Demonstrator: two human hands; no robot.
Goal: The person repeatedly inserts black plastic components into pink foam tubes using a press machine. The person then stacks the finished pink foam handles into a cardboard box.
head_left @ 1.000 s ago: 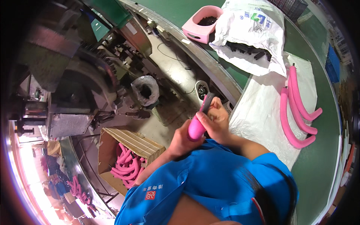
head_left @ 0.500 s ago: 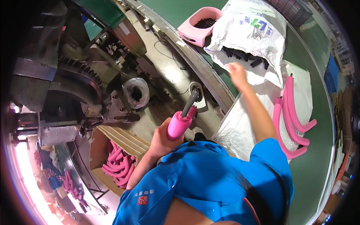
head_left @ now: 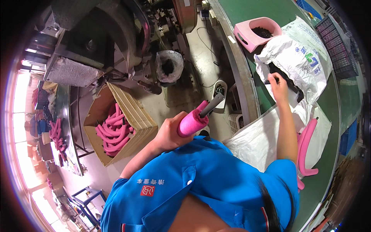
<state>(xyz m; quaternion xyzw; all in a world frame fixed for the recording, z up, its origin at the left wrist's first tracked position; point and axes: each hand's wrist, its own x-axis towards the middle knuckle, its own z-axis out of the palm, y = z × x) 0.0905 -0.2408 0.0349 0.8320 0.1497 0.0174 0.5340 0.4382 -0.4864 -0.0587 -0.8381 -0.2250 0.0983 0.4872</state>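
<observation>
My left hand (head_left: 169, 131) is wrapped round a thick pink foam tube (head_left: 192, 123), in front of my body. A dark grey rod (head_left: 211, 105) sticks out of the tube's far end, and a narrower pink piece shows behind it. At the mouth of a white woven sack (head_left: 286, 50) on the bench, my right hand (head_left: 279, 91) is closed, thumb and fingers pinched on a small black tube piece (head_left: 268, 81). More black pieces (head_left: 289, 82) lie inside the sack's opening, partly in shadow.
A pink plastic scoop-shaped bin (head_left: 247, 33) with small black parts stands on the green bench (head_left: 234, 11). Curved pink tubes (head_left: 307, 145) lie on white sheeting at right. On the left are a cardboard box (head_left: 135, 116) of pink tubes and a dark machine (head_left: 91, 46).
My right hand has reached the sack's mouth and now pinches a black piece. My left hand still holds the pink tube. The view has swung, so the surroundings appear shifted.
</observation>
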